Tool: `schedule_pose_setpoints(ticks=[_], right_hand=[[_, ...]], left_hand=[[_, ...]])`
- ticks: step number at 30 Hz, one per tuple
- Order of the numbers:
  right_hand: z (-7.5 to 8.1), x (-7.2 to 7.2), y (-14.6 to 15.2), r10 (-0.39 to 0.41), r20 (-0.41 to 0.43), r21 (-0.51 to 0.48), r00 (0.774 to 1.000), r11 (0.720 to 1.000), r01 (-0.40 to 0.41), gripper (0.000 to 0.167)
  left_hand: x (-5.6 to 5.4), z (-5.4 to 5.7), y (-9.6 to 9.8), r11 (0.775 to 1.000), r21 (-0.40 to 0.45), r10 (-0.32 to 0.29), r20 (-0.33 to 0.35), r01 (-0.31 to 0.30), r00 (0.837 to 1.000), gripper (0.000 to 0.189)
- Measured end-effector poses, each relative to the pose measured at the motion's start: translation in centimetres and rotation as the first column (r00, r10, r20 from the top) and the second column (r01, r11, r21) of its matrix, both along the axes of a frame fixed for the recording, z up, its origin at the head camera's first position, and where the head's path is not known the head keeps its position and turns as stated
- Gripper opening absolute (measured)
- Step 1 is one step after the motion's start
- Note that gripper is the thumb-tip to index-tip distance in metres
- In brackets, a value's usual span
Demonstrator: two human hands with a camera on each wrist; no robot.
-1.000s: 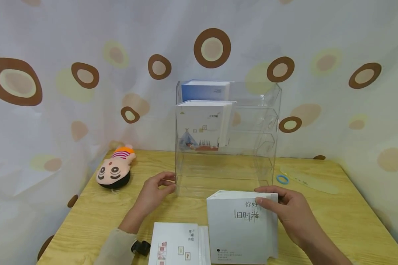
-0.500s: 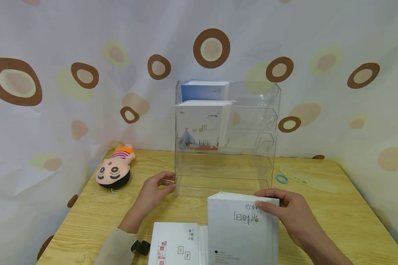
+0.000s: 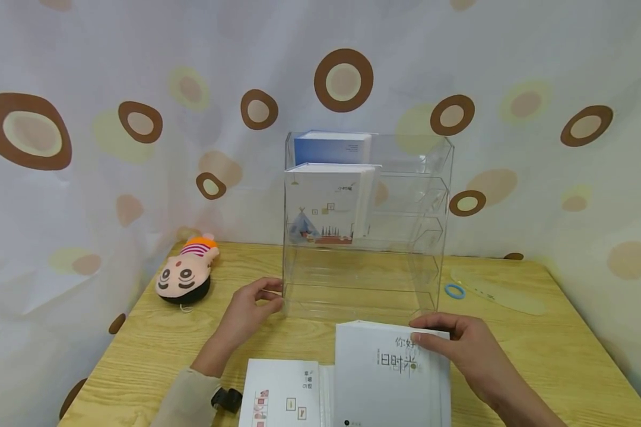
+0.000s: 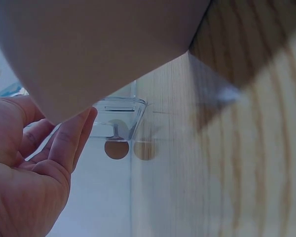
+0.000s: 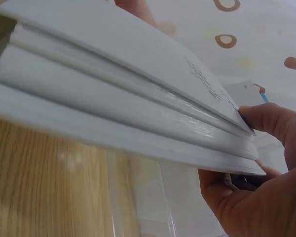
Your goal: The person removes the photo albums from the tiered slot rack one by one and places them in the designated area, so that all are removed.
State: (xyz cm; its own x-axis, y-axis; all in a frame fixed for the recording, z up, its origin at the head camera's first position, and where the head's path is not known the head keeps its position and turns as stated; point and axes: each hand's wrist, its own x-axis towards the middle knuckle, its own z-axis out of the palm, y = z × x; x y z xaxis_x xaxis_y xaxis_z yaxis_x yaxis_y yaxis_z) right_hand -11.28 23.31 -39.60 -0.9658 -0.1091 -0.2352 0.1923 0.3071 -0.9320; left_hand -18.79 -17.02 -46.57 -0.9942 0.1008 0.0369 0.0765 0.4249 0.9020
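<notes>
Right hand [image 3: 472,353] grips the white book [image 3: 384,379] by its upper right corner; on the right wrist view I read the thumb on one cover and the fingers bent under the opposite cover. Held book position: above the near part of the bench [image 3: 139,367], in front of the clear rack [image 3: 363,289] and apart from it, lettered cover toward my head view, lower end cut off by the frame. Left hand [image 3: 246,311], fingers relaxed, sets its fingertips against the left side of the rack near the base. Directly left of the held book, I locate a lying book [image 3: 280,391] with small framed prints on its cover. Two books stand at the rack's left side: a blue book [image 3: 328,151] in the rear upper tier and a tent-print book [image 3: 320,204] in front of it and lower. A doll [image 3: 184,276] lies left of the rack; a blue ring [image 3: 455,291] lies right.
</notes>
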Motion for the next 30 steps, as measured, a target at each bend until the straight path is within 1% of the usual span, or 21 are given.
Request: schedule_pose_setpoints(ticks=[6,11,17,22,26,30], right_hand=[[-1.1,-0.2,0.5,0.111,0.004,0.05,0.994,0.993,-0.111,0.034],[-1.9,-0.1,0.6,0.162,-0.012,0.114,0.987,0.981,-0.16,0.034],[-2.3,0.0,0.2,0.173,-0.053,0.208,0.984,0.965,-0.158,0.037],[-2.8,0.1,-0.3,0.153,-0.072,0.299,0.986,0.946,-0.126,0.039],[-3.3,0.0,-0.5,0.139,-0.083,0.334,0.987,0.937,-0.104,0.041],[-3.8,-0.2,-0.5,0.149,-0.085,0.342,0.985,0.933,-0.112,0.043]], left_hand=[[0.0,0.0,-0.1,1.0,-0.002,-0.004,-0.002,0.004,1.0,0.041],[-0.1,-0.1,-0.1,1.0,0.003,-0.014,-0.005,0.014,1.0,0.041],[-0.1,-0.2,-0.1,1.0,0.001,-0.011,-0.004,0.011,1.0,0.041],[-0.1,-0.2,-0.2,1.0,0.001,-0.01,0.0,0.01,1.0,0.041],[-0.1,-0.2,-0.2,1.0,0.006,-0.014,0.004,0.014,1.0,0.042],[-0.1,-0.2,-0.1,1.0,0.004,-0.014,0.003,0.014,1.0,0.043]])
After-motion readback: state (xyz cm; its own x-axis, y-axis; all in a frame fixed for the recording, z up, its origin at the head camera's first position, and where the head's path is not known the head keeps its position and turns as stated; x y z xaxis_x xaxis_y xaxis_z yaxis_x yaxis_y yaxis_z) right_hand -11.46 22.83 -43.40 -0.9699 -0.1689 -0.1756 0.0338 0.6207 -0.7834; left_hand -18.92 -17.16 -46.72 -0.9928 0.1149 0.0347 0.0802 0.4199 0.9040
